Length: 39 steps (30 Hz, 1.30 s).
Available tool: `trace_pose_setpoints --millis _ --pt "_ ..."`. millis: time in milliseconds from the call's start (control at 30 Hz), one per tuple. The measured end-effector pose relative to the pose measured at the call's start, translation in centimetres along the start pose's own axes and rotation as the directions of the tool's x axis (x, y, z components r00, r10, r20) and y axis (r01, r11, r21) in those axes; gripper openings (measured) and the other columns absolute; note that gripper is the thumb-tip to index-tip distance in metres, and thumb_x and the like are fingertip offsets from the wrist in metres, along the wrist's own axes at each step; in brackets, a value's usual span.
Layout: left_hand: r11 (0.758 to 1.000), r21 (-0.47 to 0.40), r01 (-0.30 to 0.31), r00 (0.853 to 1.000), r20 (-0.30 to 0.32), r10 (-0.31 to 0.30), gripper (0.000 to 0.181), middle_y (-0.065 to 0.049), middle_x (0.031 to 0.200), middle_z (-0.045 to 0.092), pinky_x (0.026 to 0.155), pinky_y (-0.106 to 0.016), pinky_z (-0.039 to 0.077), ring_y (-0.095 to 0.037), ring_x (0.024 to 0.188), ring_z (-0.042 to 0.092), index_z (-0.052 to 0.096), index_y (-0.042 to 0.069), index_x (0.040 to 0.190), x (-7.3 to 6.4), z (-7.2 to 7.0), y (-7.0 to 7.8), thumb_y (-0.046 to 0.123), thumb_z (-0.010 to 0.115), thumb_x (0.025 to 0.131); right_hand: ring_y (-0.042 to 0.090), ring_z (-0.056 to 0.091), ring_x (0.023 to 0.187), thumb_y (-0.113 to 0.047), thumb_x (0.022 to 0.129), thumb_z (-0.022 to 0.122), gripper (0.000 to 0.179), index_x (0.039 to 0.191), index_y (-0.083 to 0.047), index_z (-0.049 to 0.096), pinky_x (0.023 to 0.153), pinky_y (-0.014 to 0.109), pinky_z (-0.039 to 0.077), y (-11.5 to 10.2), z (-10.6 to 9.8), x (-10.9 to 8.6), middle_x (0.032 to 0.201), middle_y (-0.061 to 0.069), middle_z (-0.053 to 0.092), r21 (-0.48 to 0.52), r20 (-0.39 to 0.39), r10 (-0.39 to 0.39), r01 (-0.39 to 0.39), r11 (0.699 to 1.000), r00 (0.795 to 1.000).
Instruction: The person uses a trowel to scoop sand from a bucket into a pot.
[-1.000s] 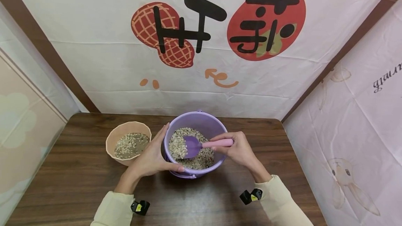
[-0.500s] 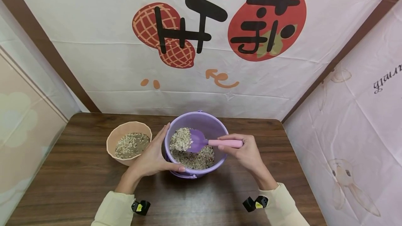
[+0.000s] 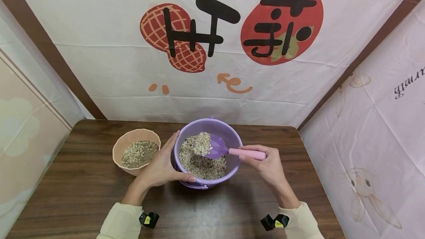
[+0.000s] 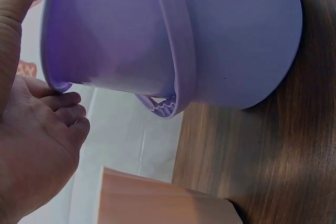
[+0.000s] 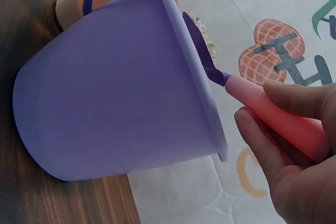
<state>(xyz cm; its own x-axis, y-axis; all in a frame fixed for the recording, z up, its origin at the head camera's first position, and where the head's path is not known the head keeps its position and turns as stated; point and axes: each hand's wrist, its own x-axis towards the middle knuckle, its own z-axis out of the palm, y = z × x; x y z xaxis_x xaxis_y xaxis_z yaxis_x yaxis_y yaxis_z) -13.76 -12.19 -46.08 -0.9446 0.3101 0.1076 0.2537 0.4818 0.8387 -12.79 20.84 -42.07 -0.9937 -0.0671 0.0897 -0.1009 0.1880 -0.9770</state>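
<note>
A purple bucket (image 3: 234, 135) stands on the table, part filled with pale, speckled loose grains (image 3: 202, 169). My left hand (image 3: 162, 165) holds its left side, thumb over the near rim and fingers along the far-left rim. In my right hand (image 3: 263, 163) is the pink handle of a toy shovel (image 3: 247, 153), pinched between thumb and fingers. Its purple blade carries a heap of the same grains (image 3: 201, 144). From the right wrist view, the blade (image 5: 198, 38) shows at rim height with the heap on top. The bucket's carry handle (image 4: 181, 40) hangs down its side.
Left of the bucket, partly behind my left hand, stands a peach faceted bowl (image 3: 121, 145) with pale grains over a brownish bottom. Both containers are on a dark wooden table (image 3: 212, 217). A printed cloth wall (image 3: 132, 102) rises right behind the table's far edge.
My right hand has drawn the shovel to the right and up out of the grains, a heap on its blade. My left hand and the bucket stay in place.
</note>
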Motion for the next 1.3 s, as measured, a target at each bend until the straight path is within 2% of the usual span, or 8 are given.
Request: trace_pose_setpoints --millis 233,733,1300 --pt "1.0 0.002 0.001 1.0 -0.002 -0.001 0.153 -0.019 0.167 0.014 0.117 -0.061 0.023 -0.04 0.15 0.02 0.01 0.011 0.164 0.0 0.0 -0.1 0.058 0.098 0.048 0.021 0.074 0.088 -0.009 0.08 0.088 0.033 0.109 0.001 0.077 0.072 0.028 0.06 0.6 -0.3 -0.6 0.1 0.014 0.077 0.026 -0.014 0.022 -0.022 0.999 1.0" --pt "1.0 0.005 -0.011 1.0 -0.006 0.011 0.151 -0.022 0.166 0.015 0.117 -0.062 0.022 -0.041 0.15 0.02 0.011 0.009 0.164 0.1 0.0 -0.1 0.057 0.098 0.05 0.018 0.074 0.088 -0.005 0.08 0.086 0.033 0.11 0.004 0.076 0.073 0.028 0.06 0.9 -0.2 -0.8 0.098 0.016 0.076 0.053 -0.022 -0.002 0.003 0.999 1.0" --pt "1.0 0.03 -0.007 1.0 -0.005 0.007 0.149 -0.022 0.166 0.014 0.116 -0.065 0.022 -0.044 0.15 0.018 0.012 0.013 0.164 0.0 0.0 0.0 0.059 0.097 0.051 0.019 0.074 0.086 -0.005 0.079 0.088 0.033 0.109 0.002 0.077 0.071 0.028 0.06 1.2 0.1 -0.9 0.1 0.014 0.077 0.049 -0.031 0.009 -0.008 0.999 0.999"
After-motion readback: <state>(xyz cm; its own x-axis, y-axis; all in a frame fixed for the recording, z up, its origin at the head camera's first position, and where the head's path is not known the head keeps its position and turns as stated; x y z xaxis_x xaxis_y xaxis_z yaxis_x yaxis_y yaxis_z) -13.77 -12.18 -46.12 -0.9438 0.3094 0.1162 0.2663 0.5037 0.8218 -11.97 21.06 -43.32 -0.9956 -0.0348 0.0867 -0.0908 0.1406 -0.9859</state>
